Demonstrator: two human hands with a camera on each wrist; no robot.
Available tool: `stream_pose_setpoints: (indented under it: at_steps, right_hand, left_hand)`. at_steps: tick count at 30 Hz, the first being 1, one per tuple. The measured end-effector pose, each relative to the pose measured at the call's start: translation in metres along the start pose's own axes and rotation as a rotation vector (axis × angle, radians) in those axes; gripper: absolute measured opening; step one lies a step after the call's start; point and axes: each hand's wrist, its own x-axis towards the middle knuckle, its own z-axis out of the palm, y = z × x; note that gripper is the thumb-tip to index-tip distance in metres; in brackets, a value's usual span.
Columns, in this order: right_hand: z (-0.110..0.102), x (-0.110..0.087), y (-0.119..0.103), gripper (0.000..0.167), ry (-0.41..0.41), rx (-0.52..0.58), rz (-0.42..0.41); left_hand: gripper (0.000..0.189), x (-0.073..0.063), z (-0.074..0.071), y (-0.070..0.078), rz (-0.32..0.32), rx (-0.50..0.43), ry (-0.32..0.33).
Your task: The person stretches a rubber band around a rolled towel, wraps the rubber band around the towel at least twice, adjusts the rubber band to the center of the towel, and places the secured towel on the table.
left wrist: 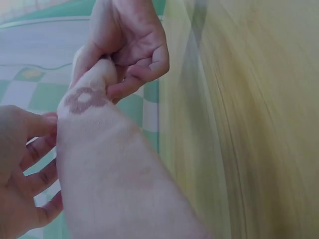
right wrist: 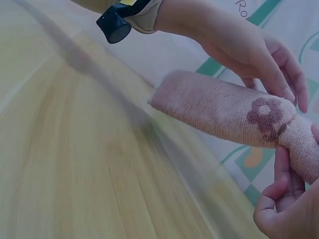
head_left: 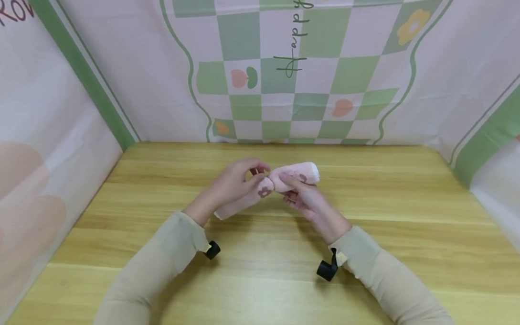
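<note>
A pale pink rolled towel (head_left: 237,205) with brown flower prints is held just above the table. It bends at a pinched-in middle, where a thin dark line crosses it in the head view. My right hand (head_left: 310,200) grips the right part, thumb on top and fingers curled beneath. Beside the middle, my left hand (head_left: 231,183) touches the towel's far side with loosely bent, spread fingers. The left wrist view shows those fingertips along the edge of the towel (left wrist: 109,164). One flower shows close to the narrowed middle of the towel (right wrist: 209,107) in the right wrist view.
Under both hands lies a wood-grain table (head_left: 273,287). A printed cloth (head_left: 314,78) with green checks hangs behind it, and more cloth stands at both sides. Small black cameras (head_left: 327,270) are strapped at both wrists, below the sleeve cuffs.
</note>
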Motion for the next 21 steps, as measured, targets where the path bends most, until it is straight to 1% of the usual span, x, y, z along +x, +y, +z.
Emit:
stream_pose_setpoints:
  at_steps: [3,6,8,12,15,17,21]
  right_hand:
    - [0.001,0.001,0.0,0.02,0.012,-0.004,-0.002]
    - [0.001,0.0,0.0,0.021,0.025,-0.002,0.004]
    - [0.001,-0.001,0.0,0.023,0.03,0.0,0.008]
    - [0.001,-0.002,-0.001,0.025,0.038,0.016,0.014]
    - [0.003,-0.003,-0.003,0.022,0.048,0.037,0.018]
    - [0.004,-0.003,-0.002,0.022,0.053,0.054,0.025]
    - [0.006,-0.004,0.0,0.022,0.074,0.088,0.041]
  left_hand:
    - [0.016,0.002,0.002,0.002,0.022,0.034,0.017]
    - [0.014,0.001,0.003,0.004,0.058,0.094,0.024]
    - [0.013,0.0,0.004,0.004,0.098,0.16,0.031]
    - [0.015,-0.002,0.004,0.006,0.171,0.325,0.051]
    - [0.016,-0.002,0.003,0.009,0.199,0.419,0.047]
    - [0.016,-0.003,0.001,0.012,0.215,0.465,0.034]
    - [0.014,-0.005,0.001,0.013,0.245,0.514,0.015]
